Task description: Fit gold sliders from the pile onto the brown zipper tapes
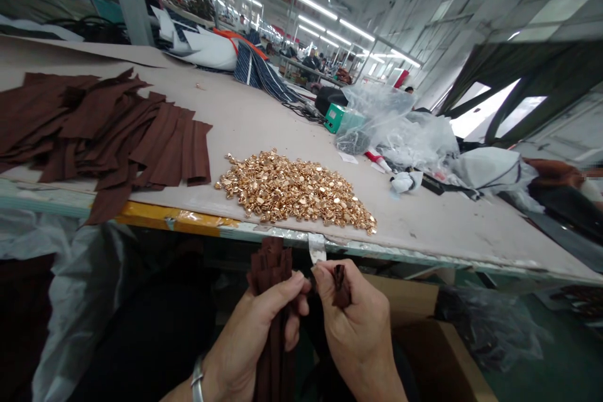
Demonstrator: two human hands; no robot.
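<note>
Head view: the left hand (pixel 264 326) wraps a bundle of brown strips (pixel 271 260), apparently keeping them together; just beside it, the right hand (pixel 355 326) grips a folded brown piece (pixel 343 296). Gold-coloured pieces (pixel 292 191) lie heaped near the table (pixel 438 226) edge, probably for easy reach, beside loose brown strips (pixel 160 144).

L hand (pixel 268 317) & R hand (pixel 360 323) both bare, fingers uncovered to the tips. L wrist has a silver-col. metal bangle (pixel 197 381): slim, curved band w/ a shiny finish; any engraving too small to tell. R wrist bare where it shows. Leg clothing (pixel 151 330) v. dark, approx. blk, plain-looking; seams & fabric type lost in shadow.
</note>
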